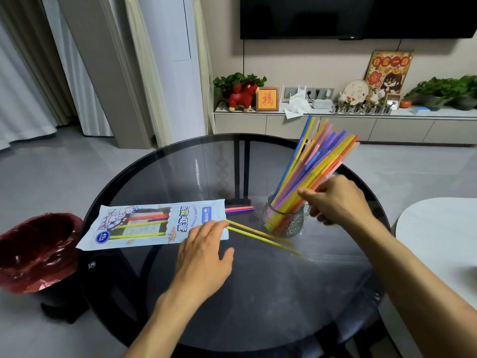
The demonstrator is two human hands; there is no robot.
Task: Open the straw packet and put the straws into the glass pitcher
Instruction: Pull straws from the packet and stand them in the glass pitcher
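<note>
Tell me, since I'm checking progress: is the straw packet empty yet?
No: the packet still holds a few straws poking from its open end, while most stand in the pitcher.

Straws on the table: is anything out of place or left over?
Yes. Two yellow straws poke out of the packet onto the glass table, and a red and purple pair sticks out behind them. The rest stand leaning in the pitcher.

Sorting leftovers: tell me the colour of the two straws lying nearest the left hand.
Yellow straws, seen in the head view, by the left hand.
</note>
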